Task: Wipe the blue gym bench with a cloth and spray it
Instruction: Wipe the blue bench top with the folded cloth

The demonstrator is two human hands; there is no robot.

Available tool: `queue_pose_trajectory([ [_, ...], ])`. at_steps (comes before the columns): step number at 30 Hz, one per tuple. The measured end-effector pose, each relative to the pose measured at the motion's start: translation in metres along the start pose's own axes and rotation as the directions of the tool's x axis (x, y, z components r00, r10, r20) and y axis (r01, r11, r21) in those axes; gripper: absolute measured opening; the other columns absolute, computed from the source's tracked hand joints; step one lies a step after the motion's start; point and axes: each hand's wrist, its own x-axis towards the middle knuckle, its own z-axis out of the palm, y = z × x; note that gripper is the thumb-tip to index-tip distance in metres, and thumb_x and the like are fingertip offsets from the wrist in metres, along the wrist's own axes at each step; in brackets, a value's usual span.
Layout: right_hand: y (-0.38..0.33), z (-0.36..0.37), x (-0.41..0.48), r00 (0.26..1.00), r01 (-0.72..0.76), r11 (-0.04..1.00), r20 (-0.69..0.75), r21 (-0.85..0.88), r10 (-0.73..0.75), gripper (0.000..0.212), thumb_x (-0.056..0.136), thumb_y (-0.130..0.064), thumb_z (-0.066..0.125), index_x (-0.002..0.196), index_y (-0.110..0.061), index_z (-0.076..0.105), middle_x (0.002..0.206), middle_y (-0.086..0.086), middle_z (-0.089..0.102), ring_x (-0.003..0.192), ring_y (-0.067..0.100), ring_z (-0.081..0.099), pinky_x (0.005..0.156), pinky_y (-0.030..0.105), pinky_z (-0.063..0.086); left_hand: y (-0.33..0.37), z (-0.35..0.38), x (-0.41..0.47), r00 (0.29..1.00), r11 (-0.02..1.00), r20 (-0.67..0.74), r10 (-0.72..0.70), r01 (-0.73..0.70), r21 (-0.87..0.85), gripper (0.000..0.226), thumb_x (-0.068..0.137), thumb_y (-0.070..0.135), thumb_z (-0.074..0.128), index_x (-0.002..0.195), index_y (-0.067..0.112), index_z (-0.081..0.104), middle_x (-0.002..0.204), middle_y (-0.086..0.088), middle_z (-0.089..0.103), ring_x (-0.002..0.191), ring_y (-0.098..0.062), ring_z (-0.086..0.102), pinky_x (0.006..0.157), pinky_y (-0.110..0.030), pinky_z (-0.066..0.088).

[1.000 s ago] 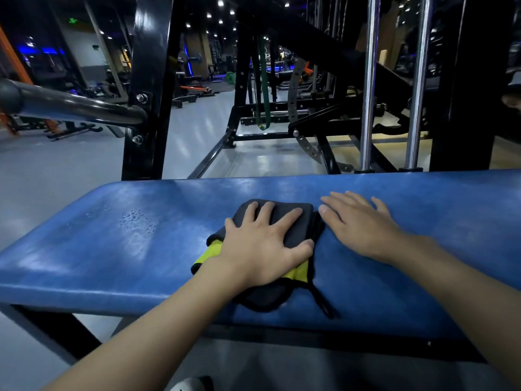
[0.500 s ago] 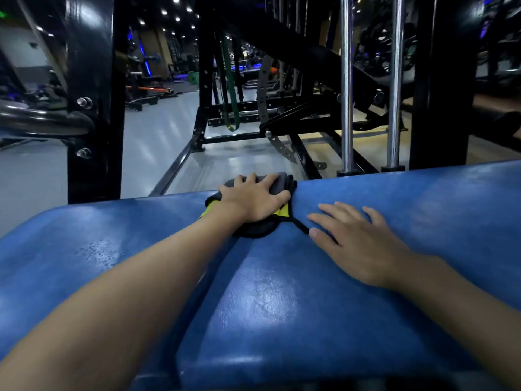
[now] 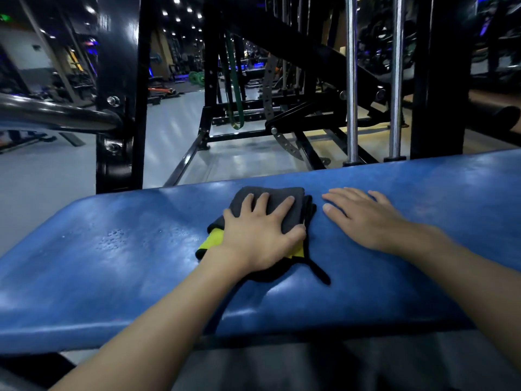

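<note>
On the padded blue vinyl gym bench (image 3: 118,277) | left hand (image 3: 260,239) flat, fingers spread, pressing folded grey-and-yellow microfibre cloth (image 3: 284,204) | right hand (image 3: 363,218) flat on bare pad, gripping nothing

The left hand (image 3: 260,239) partly hides the cloth (image 3: 282,193).

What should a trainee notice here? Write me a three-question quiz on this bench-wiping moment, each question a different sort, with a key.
1. True or false: the right hand is curled into a fist.
2. Which hand presses flat on the grey-and-yellow cloth? A) left hand B) right hand C) both
3. Fill in: the droplets on the blue bench lie to the ___ of the cloth.
Key: 1 false, its fingers lie straight on the bench; 2 A; 3 left.
</note>
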Motion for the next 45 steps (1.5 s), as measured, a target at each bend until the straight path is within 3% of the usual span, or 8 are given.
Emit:
queue_pose_trajectory([
  [5, -0.006, -0.007, -0.008, 1.000, 0.030, 1.000, -0.001, 0.003, -0.030, 0.050, 0.105, -0.047, 0.017, 0.145, -0.029, 0.041, 0.157, -0.008, 0.032, 0.148, 0.012, 0.018, 0.119, 0.049, 0.006, 0.006, -0.001, -0.060, 1.000, 1.000, -0.012, -0.005, 0.005, 0.014, 0.091, 0.067, 0.078, -0.005, 0.154, 0.052, 0.005, 0.167, 0.000, 0.011, 0.152, -0.024, 0.004, 0.114, -0.058, 0.017],
  [10, -0.009, -0.009, -0.010, 0.999, 0.043, 0.998, 0.018, -0.043, -0.042, 0.053, 0.103, -0.051, 0.011, 0.131, -0.031, 0.051, 0.154, -0.006, 0.037, 0.149, 0.017, 0.019, 0.118, 0.058, 0.005, 0.008, -0.002, -0.088, 1.000, 1.000, -0.027, -0.015, 0.016, 0.012, 0.087, 0.067, 0.082, -0.004, 0.151, 0.056, -0.002, 0.167, 0.003, 0.006, 0.153, -0.023, -0.001, 0.116, -0.059, 0.013],
  [13, -0.021, -0.012, -0.011, 0.998, 0.054, 0.997, -0.024, 0.051, -0.053, 0.051, 0.104, -0.050, 0.015, 0.141, -0.030, 0.045, 0.153, -0.008, 0.038, 0.148, 0.015, 0.020, 0.119, 0.055, 0.007, 0.007, -0.002, -0.083, 1.000, 1.000, -0.013, -0.028, 0.028, 0.007, 0.090, 0.065, 0.085, -0.001, 0.150, 0.059, 0.000, 0.168, 0.004, 0.005, 0.154, -0.024, -0.002, 0.116, -0.059, 0.014],
  [17, -0.029, -0.006, -0.010, 0.997, 0.058, 0.996, 0.037, 0.069, -0.061, 0.057, 0.103, -0.054, 0.013, 0.149, -0.031, 0.035, 0.159, -0.009, 0.029, 0.150, 0.012, 0.012, 0.120, 0.053, 0.003, 0.000, -0.002, -0.057, 0.999, 0.999, 0.001, -0.035, 0.035, -0.008, 0.090, 0.065, 0.087, 0.003, 0.150, 0.059, 0.004, 0.167, 0.003, 0.009, 0.153, -0.025, 0.002, 0.114, -0.059, 0.019],
  [22, -0.024, 0.005, -0.001, 0.995, 0.055, 0.997, 0.088, -0.046, -0.051, 0.067, 0.097, -0.064, 0.010, 0.155, -0.034, 0.020, 0.166, -0.010, 0.007, 0.152, 0.011, -0.001, 0.120, 0.054, -0.003, -0.017, -0.002, 0.008, 0.999, 0.998, 0.006, -0.050, 0.050, -0.023, 0.071, 0.087, 0.081, 0.026, 0.152, 0.056, 0.010, 0.167, 0.004, 0.011, 0.153, -0.026, 0.003, 0.113, -0.067, 0.018],
  [32, -0.025, 0.006, -0.001, 0.996, 0.055, 0.997, 0.079, -0.054, -0.051, 0.065, 0.096, -0.063, 0.010, 0.154, -0.037, 0.019, 0.165, -0.013, 0.005, 0.151, 0.009, -0.002, 0.121, 0.052, -0.002, -0.042, -0.005, 0.121, 0.991, 0.991, 0.043, -0.126, 0.128, -0.034, 0.078, 0.079, 0.085, 0.020, 0.151, 0.057, 0.009, 0.163, 0.000, 0.022, 0.151, -0.030, 0.014, 0.110, -0.066, 0.021],
  [39, -0.024, 0.007, -0.001, 0.999, 0.036, 0.999, 0.033, 0.006, -0.036, 0.055, 0.101, -0.058, 0.017, 0.150, -0.038, 0.029, 0.163, -0.015, 0.014, 0.150, 0.007, 0.005, 0.121, 0.048, -0.001, -0.037, -0.004, 0.065, 0.995, 0.995, 0.036, -0.094, 0.095, -0.038, 0.072, 0.087, 0.080, 0.028, 0.153, 0.056, 0.010, 0.168, 0.002, 0.010, 0.154, -0.028, 0.004, 0.114, -0.063, 0.013],
  [45, -0.028, 0.003, -0.004, 0.998, 0.043, 0.999, 0.038, -0.013, -0.043, 0.057, 0.101, -0.057, 0.017, 0.151, -0.033, 0.032, 0.162, -0.011, 0.019, 0.150, 0.010, 0.009, 0.120, 0.053, 0.003, -0.026, -0.003, -0.029, 0.998, 0.998, 0.003, -0.058, 0.058, -0.013, 0.074, 0.083, 0.083, 0.023, 0.151, 0.058, 0.009, 0.167, 0.002, 0.011, 0.153, -0.025, 0.005, 0.115, -0.060, 0.017],
])
